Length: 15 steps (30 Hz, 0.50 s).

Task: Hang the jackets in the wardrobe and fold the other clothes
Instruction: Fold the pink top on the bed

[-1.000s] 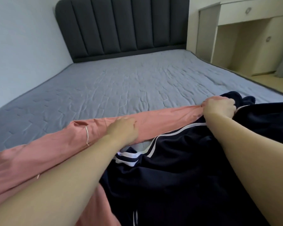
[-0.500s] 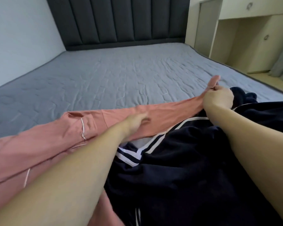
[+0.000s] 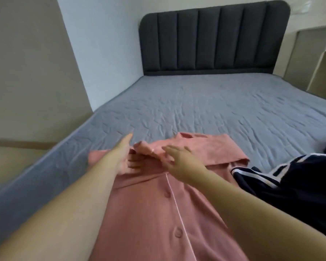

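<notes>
Grey bed [image 3: 215, 113] bears pink shirt [image 3: 154, 213] under both spread hands

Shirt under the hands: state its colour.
Pink, with thin white piping, in the head view: shirt.

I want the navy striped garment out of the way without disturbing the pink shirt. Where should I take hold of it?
Grip the navy garment at its white-striped edge, coming from the right. That bunched edge lies nearest the pink shirt and looks easy to pinch; pulling rightward probably avoids dragging the shirt.
</notes>
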### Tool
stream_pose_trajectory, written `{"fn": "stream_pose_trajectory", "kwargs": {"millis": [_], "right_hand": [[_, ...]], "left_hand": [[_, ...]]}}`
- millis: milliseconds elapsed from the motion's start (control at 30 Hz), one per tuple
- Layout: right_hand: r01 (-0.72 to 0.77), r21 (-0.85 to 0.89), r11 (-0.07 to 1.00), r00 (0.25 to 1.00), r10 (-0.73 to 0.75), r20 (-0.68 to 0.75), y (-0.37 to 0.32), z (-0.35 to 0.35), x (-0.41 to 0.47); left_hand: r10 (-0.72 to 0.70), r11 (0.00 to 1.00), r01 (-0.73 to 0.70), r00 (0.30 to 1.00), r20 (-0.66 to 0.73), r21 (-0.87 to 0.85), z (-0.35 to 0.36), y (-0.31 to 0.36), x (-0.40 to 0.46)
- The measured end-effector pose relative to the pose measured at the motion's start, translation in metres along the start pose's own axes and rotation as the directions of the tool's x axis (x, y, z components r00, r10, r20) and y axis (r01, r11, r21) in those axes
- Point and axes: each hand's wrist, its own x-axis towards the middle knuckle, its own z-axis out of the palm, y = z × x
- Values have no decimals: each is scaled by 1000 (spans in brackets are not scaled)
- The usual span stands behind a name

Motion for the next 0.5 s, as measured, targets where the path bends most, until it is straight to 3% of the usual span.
{"fn": "stream_pose_trajectory", "kwargs": {"millis": [33, 67, 133, 233, 333, 433, 500], "right_hand": [[19, -201, 979, 997, -2, 81, 3, 16, -13], [-25, -335, 942, 997, 48, 62, 12, 25, -25], [-253, -436, 864, 966, 254, -57, 31, 24, -40], [-600, -376, 706, 796, 575, -189, 55, 6, -46], [-739, -348, 577, 667, 702, -252, 63, -4, -39], [-801, -262, 538, 594, 770, -233, 64, -4, -30], [-829, -265, 492, 549, 807, -217, 64, -3, -26]], "left_hand": [[-22, 1000, 22, 1000, 12, -1, -5, -9, 4], [-11, 999, 11, 1000, 2, 37, -6, -18, 7], [80, 988, -67, 993, -91, 137, -1, -30, 16], [231, 969, -194, 933, -278, 154, 7, -33, 22], [332, 942, -264, 824, -458, 208, -14, -17, 15], [482, 825, -170, 709, -515, 539, -61, -16, 6], [493, 750, -62, 715, -495, 658, -90, -27, 7]]}}
